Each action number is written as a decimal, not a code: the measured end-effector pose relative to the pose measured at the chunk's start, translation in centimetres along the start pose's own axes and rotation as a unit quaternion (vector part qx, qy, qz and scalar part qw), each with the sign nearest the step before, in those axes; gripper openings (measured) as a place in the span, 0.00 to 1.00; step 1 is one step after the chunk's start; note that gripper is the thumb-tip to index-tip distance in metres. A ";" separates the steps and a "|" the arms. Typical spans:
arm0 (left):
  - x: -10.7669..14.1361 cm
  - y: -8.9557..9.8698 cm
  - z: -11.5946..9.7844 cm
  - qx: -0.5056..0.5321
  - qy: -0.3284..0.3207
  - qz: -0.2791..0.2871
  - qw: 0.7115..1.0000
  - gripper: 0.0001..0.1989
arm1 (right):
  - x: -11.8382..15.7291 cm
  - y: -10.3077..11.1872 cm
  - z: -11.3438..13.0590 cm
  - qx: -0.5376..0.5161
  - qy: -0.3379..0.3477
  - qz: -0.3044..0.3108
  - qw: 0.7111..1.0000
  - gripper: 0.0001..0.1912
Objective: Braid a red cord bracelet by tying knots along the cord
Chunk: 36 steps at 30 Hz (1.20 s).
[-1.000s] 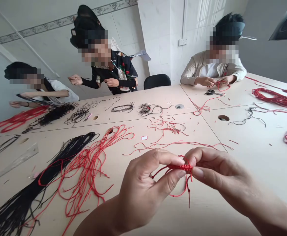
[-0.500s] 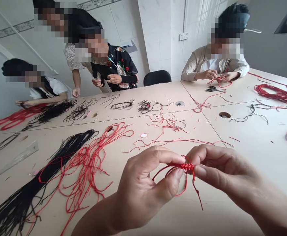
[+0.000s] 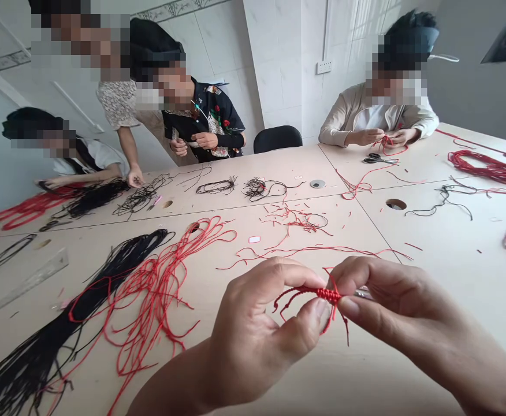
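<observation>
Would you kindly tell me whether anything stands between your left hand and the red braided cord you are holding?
Nothing visible does: the left hand pinches the red braided cord directly between finger and thumb, and the right hand pinches it right beside.

Desk (image 3: 365,370) spans the foreground; braided cord (image 3: 322,293) is held between left hand (image 3: 257,329) and right hand (image 3: 391,306), above the desk; cord heap (image 3: 149,289) lies left of the hands; ruler (image 3: 23,283) lies further left; scissors (image 3: 378,159) lie on the far right of the desk, just before seated person (image 3: 365,121); chair (image 3: 278,138) stands behind the far edge, left of that person; wall socket (image 3: 323,67) sits on the wall above the chair, to its right.
</observation>
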State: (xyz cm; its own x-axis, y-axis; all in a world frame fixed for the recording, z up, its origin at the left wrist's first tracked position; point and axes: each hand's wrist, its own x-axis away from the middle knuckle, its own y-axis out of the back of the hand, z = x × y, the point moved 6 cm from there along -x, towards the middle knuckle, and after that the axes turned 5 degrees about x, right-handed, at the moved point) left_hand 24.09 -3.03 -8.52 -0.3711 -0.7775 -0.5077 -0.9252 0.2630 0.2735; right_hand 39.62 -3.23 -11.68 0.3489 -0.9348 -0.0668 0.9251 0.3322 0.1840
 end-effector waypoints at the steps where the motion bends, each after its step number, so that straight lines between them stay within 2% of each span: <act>1: 0.0 0.0 0.0 0.001 0.001 0.002 1.000 0.14 | 0.0 0.0 0.1 0.001 0.005 -0.001 1.000 0.11; 16: -0.1 0.1 -0.3 -0.033 -0.013 -0.002 0.999 0.11 | -0.1 -0.2 0.6 0.026 0.020 -0.005 0.999 0.13; 21: -0.2 0.1 -0.4 -0.029 -0.023 -0.005 0.999 0.11 | -0.2 -0.3 0.5 0.016 0.029 0.004 0.999 0.10; 25: -0.1 0.1 -0.2 -0.001 0.002 0.001 1.000 0.11 | 0.0 -0.3 0.8 0.030 0.035 0.003 0.999 0.08; 31: -0.3 0.0 0.2 0.034 0.054 0.017 0.998 0.07 | 0.2 -0.1 0.0 0.008 -0.001 0.021 1.000 0.10; 36: -0.5 -0.1 -0.1 0.031 0.022 0.032 0.999 0.08 | -0.8 -0.7 -1.7 -0.122 -0.071 0.078 0.987 0.18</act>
State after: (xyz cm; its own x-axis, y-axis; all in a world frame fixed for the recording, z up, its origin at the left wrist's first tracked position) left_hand 24.42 -2.73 -8.20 -0.4263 -0.7823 -0.4541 -0.9037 0.3466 0.2514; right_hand 38.97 -2.52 -13.46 0.4815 -0.8722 0.0858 0.8764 0.4778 -0.0608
